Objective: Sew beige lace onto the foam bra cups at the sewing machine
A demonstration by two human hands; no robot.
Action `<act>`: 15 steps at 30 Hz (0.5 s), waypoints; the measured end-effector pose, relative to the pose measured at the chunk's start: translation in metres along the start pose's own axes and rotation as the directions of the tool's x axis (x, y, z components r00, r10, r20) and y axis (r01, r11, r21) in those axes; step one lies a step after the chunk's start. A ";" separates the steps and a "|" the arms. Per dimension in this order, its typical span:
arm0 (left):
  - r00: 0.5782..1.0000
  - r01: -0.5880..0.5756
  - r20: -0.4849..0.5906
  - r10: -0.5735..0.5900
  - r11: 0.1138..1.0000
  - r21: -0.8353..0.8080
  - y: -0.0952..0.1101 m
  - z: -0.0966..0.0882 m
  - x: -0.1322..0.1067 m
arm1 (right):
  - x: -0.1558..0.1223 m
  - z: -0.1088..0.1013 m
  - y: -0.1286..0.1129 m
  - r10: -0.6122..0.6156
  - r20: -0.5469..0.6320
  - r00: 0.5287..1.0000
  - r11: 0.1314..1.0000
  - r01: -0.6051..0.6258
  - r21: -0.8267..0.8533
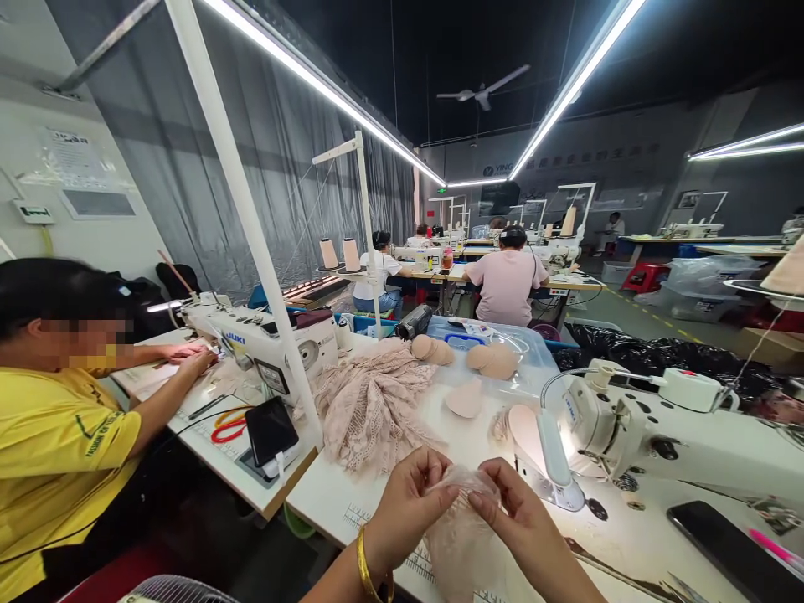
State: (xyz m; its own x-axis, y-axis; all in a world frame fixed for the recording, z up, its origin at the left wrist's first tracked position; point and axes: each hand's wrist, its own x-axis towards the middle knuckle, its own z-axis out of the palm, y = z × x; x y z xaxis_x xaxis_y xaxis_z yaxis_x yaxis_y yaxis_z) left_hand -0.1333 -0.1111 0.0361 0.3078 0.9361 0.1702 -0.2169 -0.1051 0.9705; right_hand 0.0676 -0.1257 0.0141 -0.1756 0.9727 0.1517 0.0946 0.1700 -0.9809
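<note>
Between my hands hangs a piece of sheer pale-pink lace fabric (461,536), gathered at its top edge. My left hand (418,494), with a gold bangle at the wrist, pinches the fabric's upper left part. My right hand (512,511) grips the upper right part between thumb and fingers. Just beyond them lies a heap of pale-pink lace (377,402) on the white table. A single beige cup-shaped pad (465,399) rests farther back. To the right stands a white sewing machine (666,435), its lamp lit over another beige pad (526,431).
Stacked round beige pads (493,360) sit on a clear plastic box (533,381). A black phone (732,536) lies at the right. On the left, a co-worker in a yellow shirt (69,452) works at another sewing machine (270,339), near red-and-yellow scissors (229,425) and a phone (271,429).
</note>
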 end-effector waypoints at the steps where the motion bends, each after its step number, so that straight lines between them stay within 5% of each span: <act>1: 1.000 0.019 -0.015 -0.019 0.999 -0.030 0.000 0.001 0.000 | -0.003 -0.002 -0.001 0.002 -0.027 1.000 1.000 -0.002 -0.001; 7: 0.995 0.072 -0.066 -0.072 0.997 -0.009 -0.003 0.007 0.002 | -0.023 -0.013 -0.008 -0.090 -0.153 0.984 0.995 0.083 -0.051; 11: 0.991 0.095 0.071 -0.115 0.969 0.229 -0.005 0.001 0.018 | -0.023 -0.020 -0.004 0.152 -0.131 0.980 0.971 -0.123 0.207; 15: 0.990 -0.018 0.107 -0.093 0.665 0.746 0.006 -0.017 0.078 | -0.010 -0.032 0.010 0.287 -0.138 0.948 0.938 -0.248 0.243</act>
State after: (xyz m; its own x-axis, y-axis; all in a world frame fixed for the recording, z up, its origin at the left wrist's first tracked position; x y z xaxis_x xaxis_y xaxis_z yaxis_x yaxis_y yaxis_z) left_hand -0.1269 -0.0332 0.0518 0.4243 0.9004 0.0964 0.5414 -0.3375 0.7701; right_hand 0.1017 -0.1290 0.0064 -0.0043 0.9927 -0.1207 -0.1058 -0.1205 -0.9871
